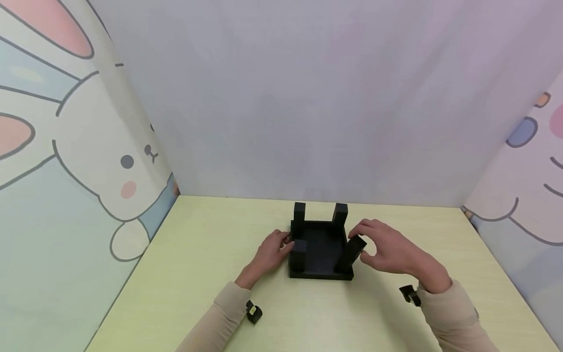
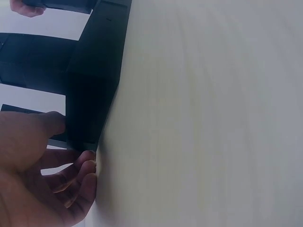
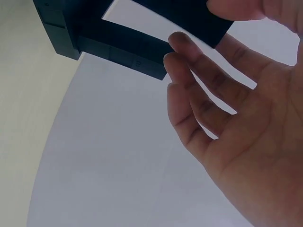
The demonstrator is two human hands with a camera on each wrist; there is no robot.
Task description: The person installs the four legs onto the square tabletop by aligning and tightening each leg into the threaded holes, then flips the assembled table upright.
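Note:
A black square base point(image 1: 321, 276) with several upright legs lies on the table, looking like a small stool turned upside down. At its left edge is my left hand point(image 1: 268, 254), thumb against the side wall and curled fingers low along the edge in the left wrist view. My right hand point(image 1: 389, 249) pinches the top of the near right leg point(image 1: 352, 253) between thumb and fingers. That leg leans outward to the right more than the near left leg point(image 1: 299, 256). In the right wrist view the leg's end point(image 3: 194, 21) shows between thumb and fingers; its joint with the base is hidden there.
The pale yellow tabletop point(image 1: 211, 244) ends at a plain light curtain point(image 1: 308, 107) behind. Side panels with cartoon prints point(image 1: 88, 161) flank the table. A small black device point(image 1: 253, 312) sits at the left wrist, another point(image 1: 410, 295) at the right.

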